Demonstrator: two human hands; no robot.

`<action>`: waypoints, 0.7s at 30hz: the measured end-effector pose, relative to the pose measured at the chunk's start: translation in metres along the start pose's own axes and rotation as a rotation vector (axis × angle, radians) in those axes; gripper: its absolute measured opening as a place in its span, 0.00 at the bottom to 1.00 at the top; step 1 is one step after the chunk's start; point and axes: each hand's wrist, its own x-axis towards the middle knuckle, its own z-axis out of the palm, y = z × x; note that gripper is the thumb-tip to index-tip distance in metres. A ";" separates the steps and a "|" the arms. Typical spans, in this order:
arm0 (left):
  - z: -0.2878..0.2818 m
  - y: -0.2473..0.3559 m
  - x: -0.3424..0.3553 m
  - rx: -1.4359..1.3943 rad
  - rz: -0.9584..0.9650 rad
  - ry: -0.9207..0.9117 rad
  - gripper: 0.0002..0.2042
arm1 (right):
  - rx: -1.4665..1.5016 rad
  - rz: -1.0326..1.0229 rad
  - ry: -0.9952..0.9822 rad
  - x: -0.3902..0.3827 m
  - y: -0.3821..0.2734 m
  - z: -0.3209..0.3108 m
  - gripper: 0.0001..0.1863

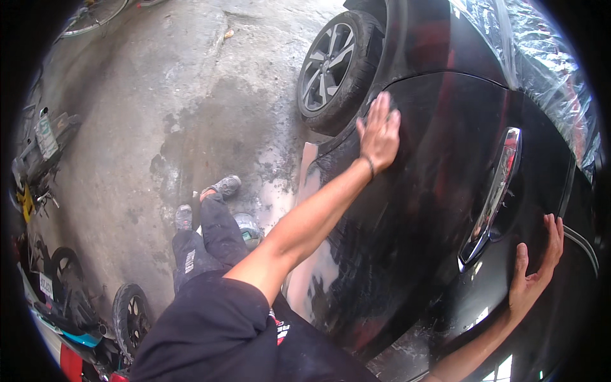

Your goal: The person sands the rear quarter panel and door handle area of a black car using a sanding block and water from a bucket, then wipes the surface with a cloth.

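Observation:
My left hand [380, 135] lies with its fingers stretched out against the dull black door [407, 216] of a car, close behind the wheel arch. A dark band circles its wrist. My right hand [536, 270] is farther right and nearer, fingers and thumb apart, at the glossy black body beyond the chrome door handle [493, 200]. Whether its palm touches the surface I cannot tell. Neither hand holds anything. Pale pinkish patches [298, 290] run along the lower edge of the bodywork.
The car's wheel [329, 67] stands beyond my left hand. Clear plastic sheeting [550, 67] covers the car at the upper right. A round container [248, 228] sits beside my legs on the stained concrete floor [127, 172]. Parked motorcycles [79, 299] line the left side.

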 end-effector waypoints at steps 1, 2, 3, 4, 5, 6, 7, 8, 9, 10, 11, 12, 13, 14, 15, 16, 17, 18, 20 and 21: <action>0.001 -0.019 -0.017 0.006 -0.042 -0.005 0.34 | 0.003 0.001 -0.003 0.000 0.002 -0.001 0.33; 0.000 -0.044 -0.040 0.023 -0.079 -0.016 0.34 | 0.002 0.003 -0.003 -0.001 0.002 -0.002 0.33; -0.001 -0.060 -0.056 0.039 -0.117 -0.024 0.34 | -0.002 0.001 -0.006 -0.002 0.001 -0.003 0.33; -0.001 -0.059 -0.059 0.044 -0.138 -0.033 0.35 | -0.006 0.001 -0.012 -0.004 0.002 -0.003 0.33; 0.002 -0.046 -0.051 0.042 -0.140 -0.032 0.35 | -0.007 -0.001 -0.014 -0.004 0.002 -0.003 0.33; 0.007 -0.023 -0.031 0.029 -0.104 0.007 0.36 | -0.004 -0.008 -0.007 -0.002 0.002 -0.002 0.33; 0.008 -0.004 -0.011 0.017 -0.068 0.044 0.36 | -0.001 -0.012 0.000 -0.001 0.002 -0.001 0.33; 0.004 0.013 0.012 0.022 -0.065 0.048 0.37 | 0.000 -0.019 0.000 0.001 -0.001 0.001 0.33; 0.005 0.019 0.024 0.030 -0.068 0.044 0.37 | -0.004 -0.017 0.000 0.003 -0.003 0.001 0.33; 0.000 0.013 0.017 0.018 -0.034 0.031 0.37 | -0.007 -0.017 0.000 0.003 -0.004 0.001 0.33; -0.001 0.003 0.005 0.018 -0.026 0.026 0.37 | -0.010 -0.012 0.007 0.003 -0.003 0.001 0.33; -0.001 -0.013 -0.017 0.032 -0.045 -0.001 0.37 | -0.012 -0.013 0.010 0.001 0.000 0.000 0.33; -0.002 -0.028 -0.040 0.049 -0.076 -0.030 0.37 | -0.010 -0.013 0.003 -0.001 0.001 -0.001 0.33; -0.007 -0.031 -0.051 0.035 -0.087 -0.034 0.37 | -0.009 -0.016 0.007 -0.001 0.002 -0.002 0.33; -0.005 -0.027 -0.045 0.035 -0.083 -0.031 0.37 | -0.025 -0.027 -0.004 -0.002 0.003 -0.003 0.33; 0.000 -0.020 -0.030 0.026 -0.059 -0.011 0.37 | -0.041 -0.038 -0.016 -0.002 0.003 -0.004 0.33; 0.002 -0.011 -0.017 0.018 -0.046 0.008 0.37 | -0.039 -0.040 -0.023 -0.001 0.003 -0.003 0.33; 0.000 0.000 -0.001 0.036 0.000 0.014 0.36 | -0.015 -0.033 -0.003 0.000 0.001 -0.001 0.33; 0.000 -0.015 0.000 0.036 0.042 0.051 0.34 | 0.013 -0.029 0.003 0.001 -0.001 0.002 0.32; -0.005 -0.024 -0.010 0.031 0.075 0.014 0.34 | 0.010 -0.020 0.005 -0.001 0.002 0.002 0.32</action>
